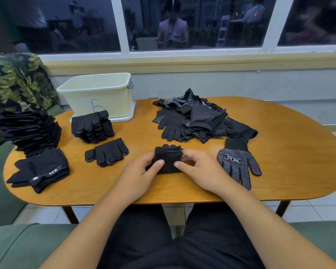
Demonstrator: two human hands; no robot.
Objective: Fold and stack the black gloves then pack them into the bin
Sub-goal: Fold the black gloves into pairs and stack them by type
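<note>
We see the folded black glove (168,158) by the middle of the counter's (279,133) near edge, its fingertips pointing to the far edge and its long axis running near to far. The left hand (142,172) pinches its left side. The right hand (200,169) grips its right side with curled fingers (192,155). A dotted glove (238,164) lies flat just to the right. Loose gloves (198,117) are heaped beyond, and the bin (97,94) stands at the far left edge.

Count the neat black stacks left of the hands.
4: tall stack far left; labelled stack at the near-left edge; glove stack before the bin; low glove stack beside the left hand. Bin interior unseen.
</note>
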